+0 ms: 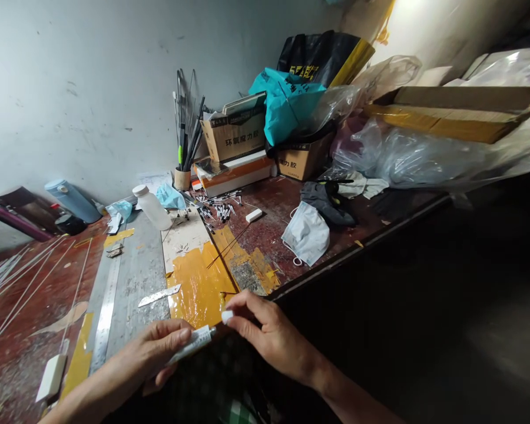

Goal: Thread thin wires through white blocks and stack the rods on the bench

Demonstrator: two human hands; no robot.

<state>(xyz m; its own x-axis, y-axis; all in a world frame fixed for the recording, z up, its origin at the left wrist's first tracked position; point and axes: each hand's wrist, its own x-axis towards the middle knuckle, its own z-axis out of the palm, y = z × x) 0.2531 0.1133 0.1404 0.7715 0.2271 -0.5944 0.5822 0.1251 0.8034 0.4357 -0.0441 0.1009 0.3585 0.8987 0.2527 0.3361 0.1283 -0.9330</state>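
At the table's front edge, my left hand (161,347) is closed around a silvery-white glue tube (196,343), whose nozzle points right. My right hand (265,333) pinches a small white cap (227,317) between thumb and fingertips, just beyond the nozzle and apart from it. Beneath and behind the hands lies a work area covered with yellow tape (198,282). A blade (159,295) rests on the grey board (139,265), and a steel ruler (106,315) lies along that board's left part.
A white bottle (151,207) stands behind the board. Thin white rods (22,277) spread over the left side. A face mask (307,234) and a dark glove (329,203) lie right. Cardboard boxes (234,138), a teal bag (285,100) and plastic wrap (424,156) fill the back.
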